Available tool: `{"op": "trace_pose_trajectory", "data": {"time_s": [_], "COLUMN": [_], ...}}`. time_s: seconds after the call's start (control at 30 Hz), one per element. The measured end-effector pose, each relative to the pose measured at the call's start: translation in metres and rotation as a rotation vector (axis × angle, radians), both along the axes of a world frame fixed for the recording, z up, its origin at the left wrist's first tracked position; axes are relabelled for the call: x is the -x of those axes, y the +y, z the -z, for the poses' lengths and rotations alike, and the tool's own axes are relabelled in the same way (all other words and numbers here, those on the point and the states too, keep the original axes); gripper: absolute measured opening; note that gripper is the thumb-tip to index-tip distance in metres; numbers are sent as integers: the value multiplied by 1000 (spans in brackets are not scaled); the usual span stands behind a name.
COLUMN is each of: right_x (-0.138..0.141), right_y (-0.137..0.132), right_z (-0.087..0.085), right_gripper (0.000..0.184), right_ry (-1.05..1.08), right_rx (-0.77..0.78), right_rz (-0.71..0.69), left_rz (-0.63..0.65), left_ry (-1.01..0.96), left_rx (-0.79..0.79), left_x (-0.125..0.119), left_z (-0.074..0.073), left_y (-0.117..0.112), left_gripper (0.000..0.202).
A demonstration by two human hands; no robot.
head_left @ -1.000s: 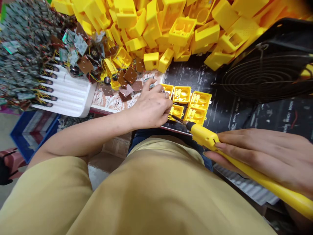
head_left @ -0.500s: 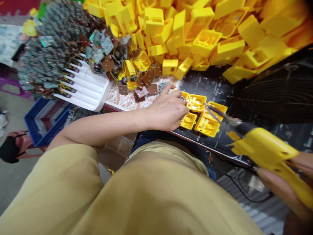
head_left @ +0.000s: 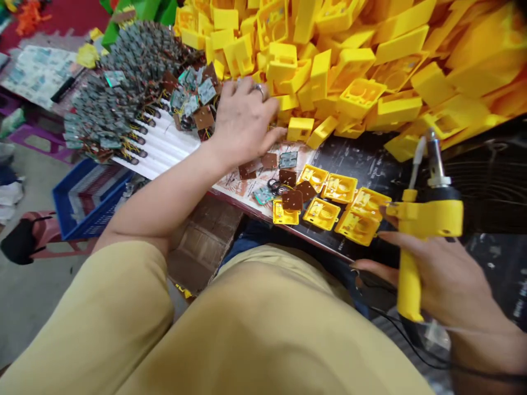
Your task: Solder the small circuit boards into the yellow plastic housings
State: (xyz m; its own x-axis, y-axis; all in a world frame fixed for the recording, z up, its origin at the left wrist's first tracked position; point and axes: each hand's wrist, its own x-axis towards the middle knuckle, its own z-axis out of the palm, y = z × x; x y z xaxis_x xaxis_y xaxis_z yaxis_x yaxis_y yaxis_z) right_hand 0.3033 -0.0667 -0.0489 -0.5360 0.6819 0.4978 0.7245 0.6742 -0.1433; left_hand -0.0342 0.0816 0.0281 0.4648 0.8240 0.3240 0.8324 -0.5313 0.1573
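Note:
My right hand (head_left: 457, 280) grips a yellow soldering gun (head_left: 430, 218) by its handle, its metal tip pointing up and away from me. Left of the gun, several open yellow plastic cases (head_left: 322, 214) lie in two rows at the table's near edge. A brown circuit board (head_left: 292, 199) rests over the leftmost front case, with a green board (head_left: 264, 195) and a dark coiled wire beside it. My left hand (head_left: 246, 118) reaches over loose boards at the foot of the yellow pile, thumb apart from the fingers. Nothing shows in it; its palm is hidden.
A large heap of yellow casings (head_left: 321, 66) fills the back. To the left, many wired circuit boards (head_left: 102, 99) lie heaped by a white ribbed tray (head_left: 164, 145). Below stand a blue crate (head_left: 82, 208) and a cardboard box (head_left: 201, 241). A black cable hangs near my right hand.
My left hand has moved from the open cases up and left to the loose boards. My right hand has drawn the soldering gun back from the cases and turned its tip upward.

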Motion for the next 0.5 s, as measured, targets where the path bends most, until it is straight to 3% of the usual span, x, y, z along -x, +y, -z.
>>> {"op": "trace_pose_trajectory", "data": {"time_s": [0.13, 0.2, 0.33, 0.43, 0.5], "right_x": [10, 15, 20, 25, 30], "right_y": [3, 0, -7, -5, -3], "right_z": [13, 12, 0, -9, -13], "right_gripper": [44, 51, 60, 56, 50], "right_ry": [19, 51, 187, 165, 165], "right_rx": [-33, -33, 14, -39, -71], "right_rz": [16, 47, 126, 136, 115], "left_rz": [-18, -53, -129, -105, -52], "left_ry": [43, 19, -320, -651, -855], "left_rx": [73, 125, 229, 69, 53], "left_x": [9, 13, 29, 34, 28], "left_z": [24, 23, -15, -44, -53], "left_y": [39, 45, 46, 50, 51], "left_gripper": [25, 29, 38, 31, 28]}}
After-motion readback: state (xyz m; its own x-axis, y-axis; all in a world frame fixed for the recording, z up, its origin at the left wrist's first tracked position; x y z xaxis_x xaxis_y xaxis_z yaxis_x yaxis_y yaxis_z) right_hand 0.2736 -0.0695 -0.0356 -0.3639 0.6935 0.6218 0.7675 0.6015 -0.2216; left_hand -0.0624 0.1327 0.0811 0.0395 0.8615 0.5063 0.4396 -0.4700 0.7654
